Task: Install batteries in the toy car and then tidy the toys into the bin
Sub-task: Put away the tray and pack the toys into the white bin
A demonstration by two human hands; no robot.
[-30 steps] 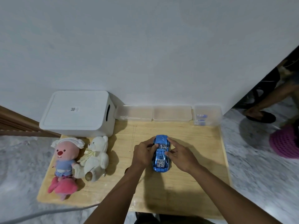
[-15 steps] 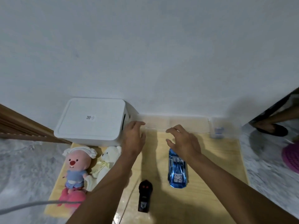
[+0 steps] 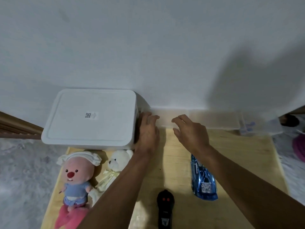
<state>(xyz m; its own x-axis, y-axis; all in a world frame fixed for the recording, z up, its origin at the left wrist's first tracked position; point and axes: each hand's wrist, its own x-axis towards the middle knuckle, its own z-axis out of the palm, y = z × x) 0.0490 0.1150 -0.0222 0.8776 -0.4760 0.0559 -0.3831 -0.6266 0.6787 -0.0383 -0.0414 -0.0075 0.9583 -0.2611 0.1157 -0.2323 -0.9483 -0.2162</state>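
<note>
The blue toy car [image 3: 203, 180] lies on the wooden table [image 3: 239, 156], partly under my right forearm. A black remote control [image 3: 165, 207] rests near the front edge. My left hand [image 3: 147, 131] reaches to the back of the table beside the white lidded bin [image 3: 90, 118], fingers relaxed and holding nothing. My right hand [image 3: 189, 129] hovers close to it with loosely spread fingers, just in front of a row of clear plastic boxes [image 3: 206, 119] against the wall. A pink plush doll [image 3: 76, 177] and a white teddy bear [image 3: 115, 166] lie at the left.
The rightmost clear box [image 3: 249, 124] holds small blue items. A white wall rises right behind the bin and boxes. Someone's foot [image 3: 288, 120] and a pink object [image 3: 299, 147] are on the marble floor at the right. A wooden edge [image 3: 18, 128] runs at the left.
Both hands let go of the blue car and moved forward to the back of the table near the clear boxes. The camera moved closer, and the remote came into view.
</note>
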